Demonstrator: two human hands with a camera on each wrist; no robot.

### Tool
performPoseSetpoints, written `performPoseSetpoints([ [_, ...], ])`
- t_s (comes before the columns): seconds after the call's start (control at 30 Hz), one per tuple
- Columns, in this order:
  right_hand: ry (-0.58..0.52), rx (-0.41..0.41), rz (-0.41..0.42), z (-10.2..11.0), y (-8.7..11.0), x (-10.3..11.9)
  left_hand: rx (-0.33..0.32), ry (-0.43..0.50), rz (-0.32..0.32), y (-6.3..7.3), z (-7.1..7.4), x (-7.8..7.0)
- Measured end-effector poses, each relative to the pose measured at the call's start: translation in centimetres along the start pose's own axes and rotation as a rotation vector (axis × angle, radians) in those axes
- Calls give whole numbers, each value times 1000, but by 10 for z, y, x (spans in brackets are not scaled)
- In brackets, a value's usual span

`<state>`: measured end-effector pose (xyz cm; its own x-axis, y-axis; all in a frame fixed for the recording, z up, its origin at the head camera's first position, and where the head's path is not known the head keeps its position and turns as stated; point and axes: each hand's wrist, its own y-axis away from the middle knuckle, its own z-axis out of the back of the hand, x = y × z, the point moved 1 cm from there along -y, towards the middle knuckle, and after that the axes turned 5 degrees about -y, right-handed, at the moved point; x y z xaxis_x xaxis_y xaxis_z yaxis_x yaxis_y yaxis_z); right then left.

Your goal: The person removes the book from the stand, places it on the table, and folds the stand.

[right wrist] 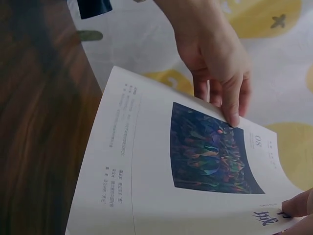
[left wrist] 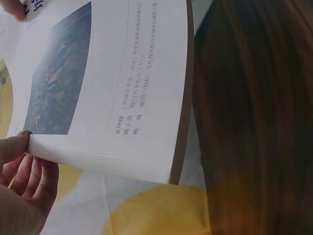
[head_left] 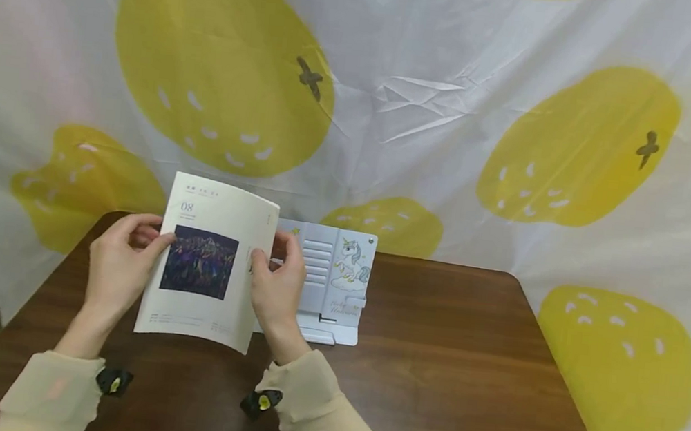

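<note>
A white paperback magazine (head_left: 199, 312) with a dark picture and "08" on its cover is held up above the table, its cover slightly bowed. My left hand (head_left: 124, 257) pinches one long edge, thumb on the cover and fingers behind. On the opposite edge my right hand (head_left: 279, 285) grips it the same way. The left wrist view shows the thick edge of the magazine (left wrist: 146, 152) and the left fingers (left wrist: 34, 181) behind it. In the right wrist view, both hands hold the magazine (right wrist: 151, 161). Behind the right hand stands a pale book stand (head_left: 352, 244), partly hidden.
The book stand carries a unicorn drawing, slots and a lower ledge. It stands near the back of the dark brown wooden table (head_left: 462, 365). A white curtain (head_left: 426, 29) with yellow fruit shapes hangs behind and around the table.
</note>
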<state>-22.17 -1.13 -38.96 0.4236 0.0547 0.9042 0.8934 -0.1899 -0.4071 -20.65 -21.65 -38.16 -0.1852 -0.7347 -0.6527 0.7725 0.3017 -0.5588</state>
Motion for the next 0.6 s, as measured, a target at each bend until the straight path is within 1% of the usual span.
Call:
performPoseSetpoints([
  [0.17, 3, 4, -36, -22, 12, -11, 16, -49, 64, 9, 13, 21],
  [0.37, -23, 29, -55, -43, 17, -21, 22, -120, 110, 12, 26, 40],
  [0.6, 10, 22, -92, -52, 20, -34, 42, -167, 100, 11, 30, 54],
])
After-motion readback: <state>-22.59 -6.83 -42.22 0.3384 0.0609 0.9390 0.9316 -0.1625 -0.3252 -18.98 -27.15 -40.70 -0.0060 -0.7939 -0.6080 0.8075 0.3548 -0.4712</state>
